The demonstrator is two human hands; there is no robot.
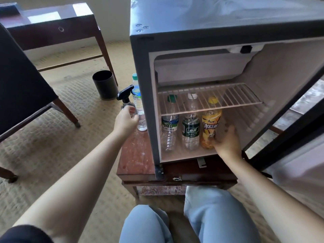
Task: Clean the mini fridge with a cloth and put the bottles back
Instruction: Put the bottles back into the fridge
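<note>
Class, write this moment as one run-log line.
mini fridge open | right hand grips orange tea bottle inside | left hand at water bottle outside, grip unclear

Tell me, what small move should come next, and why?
Probably the right hand should release the yellow-capped orange plastic bottle: it seems to stand upright in the open grey mini fridge beside two clear bottles. One clear green-capped bottle waits outside, by the left hand.

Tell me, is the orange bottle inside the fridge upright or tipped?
Upright: the orange bottle stands on the fridge floor, its yellow cap up under the wire shelf.
</note>
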